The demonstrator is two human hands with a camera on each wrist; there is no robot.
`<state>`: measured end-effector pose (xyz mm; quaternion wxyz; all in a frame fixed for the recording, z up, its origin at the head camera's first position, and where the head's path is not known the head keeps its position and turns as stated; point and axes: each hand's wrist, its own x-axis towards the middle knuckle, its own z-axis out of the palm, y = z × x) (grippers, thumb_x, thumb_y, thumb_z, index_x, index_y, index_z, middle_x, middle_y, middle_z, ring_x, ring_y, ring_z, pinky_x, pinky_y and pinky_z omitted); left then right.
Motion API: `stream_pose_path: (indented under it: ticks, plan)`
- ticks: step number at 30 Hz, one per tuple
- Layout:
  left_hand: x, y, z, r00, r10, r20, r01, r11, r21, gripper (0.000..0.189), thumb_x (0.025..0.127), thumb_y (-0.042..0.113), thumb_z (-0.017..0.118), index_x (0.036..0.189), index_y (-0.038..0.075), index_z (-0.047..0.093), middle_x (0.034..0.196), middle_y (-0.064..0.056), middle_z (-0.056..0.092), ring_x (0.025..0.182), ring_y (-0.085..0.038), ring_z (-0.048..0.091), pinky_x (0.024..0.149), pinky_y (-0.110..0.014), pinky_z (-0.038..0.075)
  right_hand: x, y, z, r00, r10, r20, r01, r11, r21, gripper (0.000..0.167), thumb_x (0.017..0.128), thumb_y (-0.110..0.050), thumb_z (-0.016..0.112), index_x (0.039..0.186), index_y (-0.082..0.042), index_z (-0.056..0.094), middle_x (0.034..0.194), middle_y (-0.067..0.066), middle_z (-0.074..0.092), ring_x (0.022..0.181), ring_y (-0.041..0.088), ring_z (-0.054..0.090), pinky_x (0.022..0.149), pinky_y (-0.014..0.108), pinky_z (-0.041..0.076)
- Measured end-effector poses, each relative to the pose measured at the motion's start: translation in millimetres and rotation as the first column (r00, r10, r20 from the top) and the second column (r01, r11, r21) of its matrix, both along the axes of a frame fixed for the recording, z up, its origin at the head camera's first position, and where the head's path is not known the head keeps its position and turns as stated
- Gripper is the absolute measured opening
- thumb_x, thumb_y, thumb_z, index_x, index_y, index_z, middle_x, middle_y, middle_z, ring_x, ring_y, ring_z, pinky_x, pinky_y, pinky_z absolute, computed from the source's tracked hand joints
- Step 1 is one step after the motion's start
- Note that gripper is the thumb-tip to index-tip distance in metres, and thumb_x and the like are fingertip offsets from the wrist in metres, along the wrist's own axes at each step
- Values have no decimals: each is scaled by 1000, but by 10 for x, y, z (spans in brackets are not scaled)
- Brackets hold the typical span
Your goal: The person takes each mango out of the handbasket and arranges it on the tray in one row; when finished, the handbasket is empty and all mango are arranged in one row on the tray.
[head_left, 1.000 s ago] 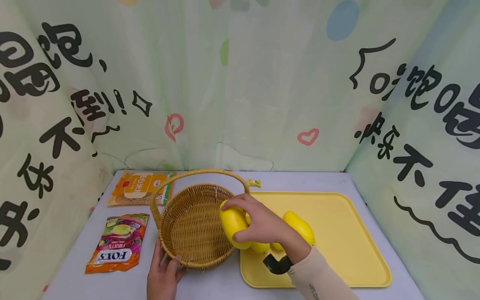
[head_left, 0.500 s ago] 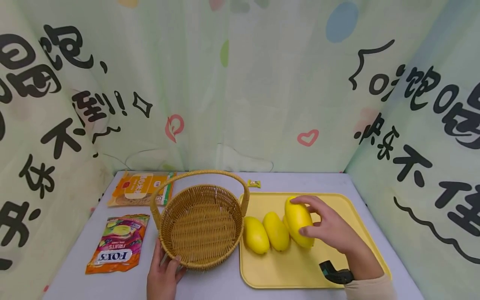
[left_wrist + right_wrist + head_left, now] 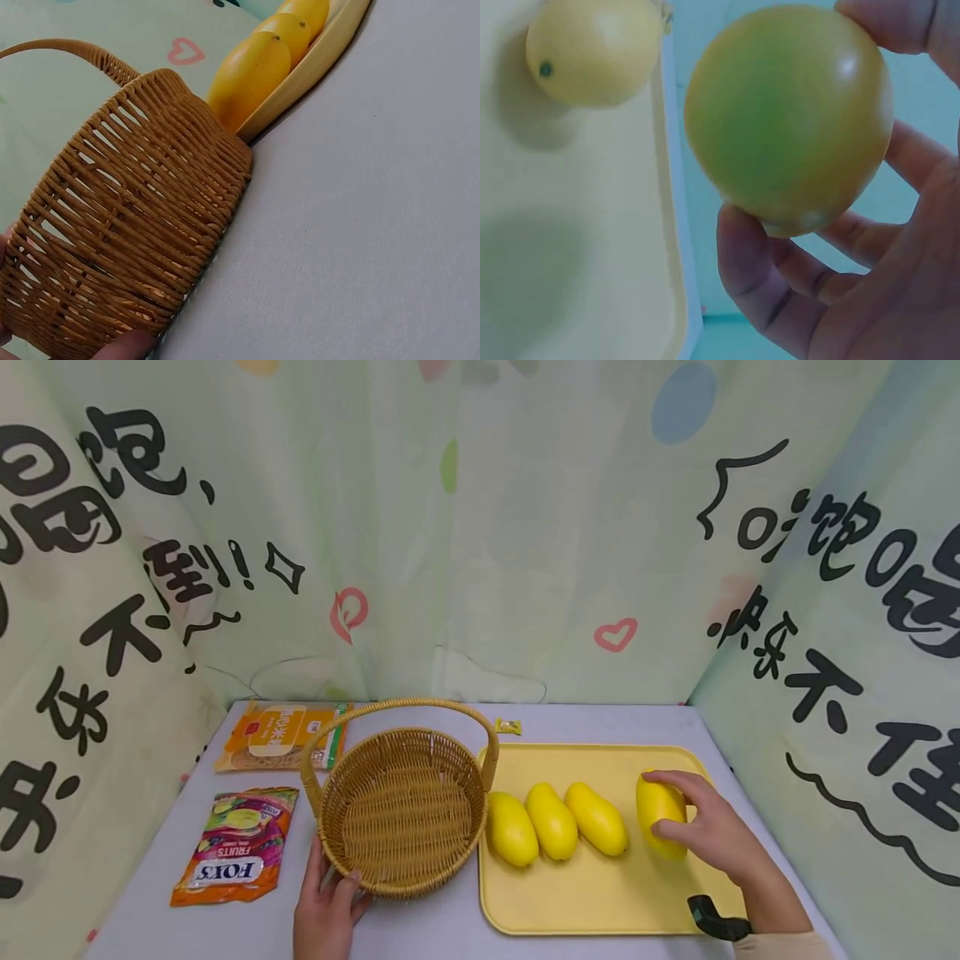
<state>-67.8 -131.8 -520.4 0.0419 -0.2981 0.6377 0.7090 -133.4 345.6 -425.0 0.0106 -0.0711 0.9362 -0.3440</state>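
Note:
My right hand [image 3: 708, 822] grips a yellow mango [image 3: 662, 818] between thumb and fingers, over the right part of the yellow tray [image 3: 600, 902]. In the right wrist view, that mango [image 3: 787, 120] hangs above the tray surface, apart from it. Three more mangoes lie side by side on the tray's left half: one mango [image 3: 512, 829] by the basket, a mango [image 3: 552, 821] in the middle and a mango [image 3: 597, 818] at the right. With its thumb at the rim, my left hand [image 3: 327, 902] holds the wicker basket [image 3: 405, 827], whose inside is bare.
Left of the basket lie a Fox's candy bag [image 3: 236, 846] and, farther back, an orange food packet [image 3: 273, 735]. A small yellow wrapped piece [image 3: 507, 727] sits behind the tray. The basket's arched handle [image 3: 405, 702] stands up. Printed curtains [image 3: 480, 568] enclose the table.
My right hand has carried the mango from the basket's right edge rightward across the tray, uncovering the three mangoes lying there. My left hand and the basket have stayed put.

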Motion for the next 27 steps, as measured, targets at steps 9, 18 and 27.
stream_pose_path:
  ticks: [9, 18, 27]
  plan:
    - [7, -4, 17, 1000, 1, -7, -1, 1000, 6, 89, 107, 14, 50, 168, 38, -10, 179, -17, -1, 155, -53, 29, 106, -58, 52, -175, 118, -216, 1000, 25, 3, -25, 993, 118, 64, 82, -13, 79, 144, -5, 62, 147, 29, 51, 127, 47, 52, 102, 66, 49]
    - [5, 3, 7, 1000, 9, 2, -9, 1000, 3, 89, 106, 13, 49, 168, 38, -10, 179, -17, -1, 155, -55, 29, 105, -59, 53, -270, 101, -479, 997, 42, 67, -50, 990, 129, 77, 82, -15, 82, 151, 3, 53, 151, 31, 53, 135, 53, 50, 111, 73, 43]
    - [3, 0, 0, 1000, 6, -5, -6, 1000, 3, 89, 107, 13, 49, 168, 38, -11, 179, -17, -3, 155, -55, 28, 105, -58, 53, -306, 76, -576, 997, 37, 72, -49, 983, 176, 79, 81, -15, 83, 150, 4, 52, 151, 35, 51, 136, 57, 48, 112, 75, 42]
